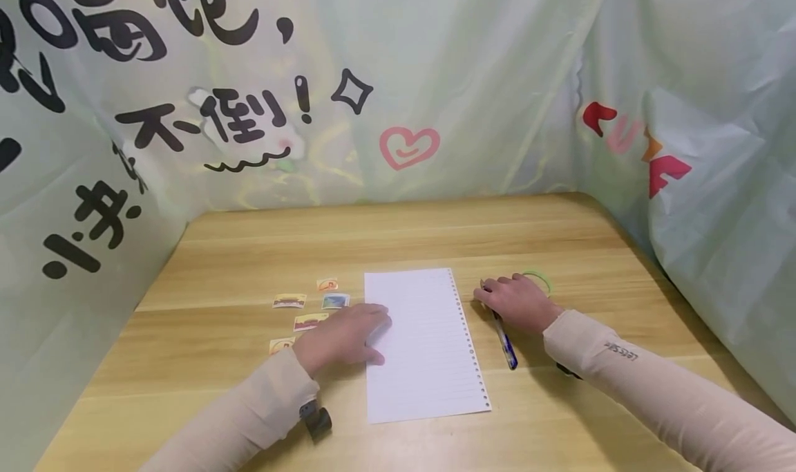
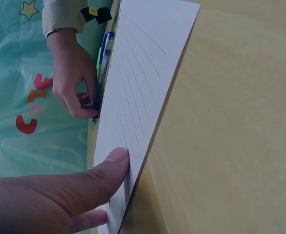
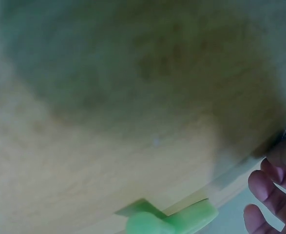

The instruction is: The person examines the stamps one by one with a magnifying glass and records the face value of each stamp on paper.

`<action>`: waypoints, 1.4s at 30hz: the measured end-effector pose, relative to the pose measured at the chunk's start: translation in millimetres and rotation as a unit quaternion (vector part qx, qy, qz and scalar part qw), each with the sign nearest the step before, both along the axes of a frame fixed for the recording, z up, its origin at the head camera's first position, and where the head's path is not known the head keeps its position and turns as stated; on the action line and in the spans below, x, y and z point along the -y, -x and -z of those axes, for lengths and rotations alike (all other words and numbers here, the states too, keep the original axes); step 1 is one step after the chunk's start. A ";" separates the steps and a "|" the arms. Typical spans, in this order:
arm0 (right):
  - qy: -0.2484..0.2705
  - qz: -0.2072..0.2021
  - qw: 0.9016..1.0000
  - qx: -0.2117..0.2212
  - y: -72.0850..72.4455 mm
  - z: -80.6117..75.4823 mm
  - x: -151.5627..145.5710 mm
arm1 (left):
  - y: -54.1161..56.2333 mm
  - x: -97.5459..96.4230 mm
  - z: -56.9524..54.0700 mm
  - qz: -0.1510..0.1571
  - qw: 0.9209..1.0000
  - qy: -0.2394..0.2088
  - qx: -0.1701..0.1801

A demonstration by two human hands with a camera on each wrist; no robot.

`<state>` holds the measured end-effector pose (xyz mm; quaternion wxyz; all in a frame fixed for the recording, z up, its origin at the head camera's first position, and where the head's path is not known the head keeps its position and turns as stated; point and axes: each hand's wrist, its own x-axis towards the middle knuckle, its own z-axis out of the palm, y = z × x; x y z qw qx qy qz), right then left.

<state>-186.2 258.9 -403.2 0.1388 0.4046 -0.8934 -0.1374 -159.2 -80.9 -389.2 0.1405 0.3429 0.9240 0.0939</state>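
Note:
A lined sheet of loose-leaf paper (image 1: 423, 347) with holes along its right edge lies on the wooden table. My left hand (image 1: 345, 337) rests on its left edge, fingers stretched out; in the left wrist view the thumb (image 2: 114, 163) lies over the sheet. To the right of the paper is a pen (image 1: 505, 341) with a blue end. My right hand (image 1: 519, 302) is over the pen's far end, and in the left wrist view its thumb and forefinger pinch the pen (image 2: 103, 73). The right wrist view catches only curled fingertips (image 3: 264, 190) at its edge.
Several small printed paper pieces (image 1: 289, 300) lie left of the sheet, some partly behind my left hand. A light green curved object (image 1: 539, 278) sits just beyond my right hand. Printed cloth (image 1: 472, 99) hangs around the back and sides of the table (image 1: 218, 265).

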 end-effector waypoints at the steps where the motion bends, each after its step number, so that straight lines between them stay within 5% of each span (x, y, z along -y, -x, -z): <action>1: 0.003 0.002 1.000 0.001 -0.1 -0.4 -0.2 | 0.1 -0.2 -0.4 0.001 1.000 0.002 -0.003; 10: 0.019 0.018 1.000 0.004 -1.9 -5.3 -5.1 | 3.6 2.2 -3.4 0.004 1.000 -0.012 0.000; 19: 0.107 0.065 0.991 0.057 -7.9 -12.5 -15.9 | 15.8 21.8 -9.3 -0.017 0.998 -0.045 -0.030; 27: 0.173 0.156 0.961 0.148 -17.2 -24.0 -32.1 | 24.6 47.6 -15.0 -0.065 0.995 -0.072 -0.034; 32: 0.214 0.206 0.934 0.200 -21.3 -25.4 -43.4 | 30.4 60.7 -10.7 -0.094 0.992 -0.076 -0.044; 42: 0.272 0.286 0.879 0.269 -33.7 -22.8 -62.5 | 38.3 72.7 -4.3 -0.081 0.992 -0.073 -0.062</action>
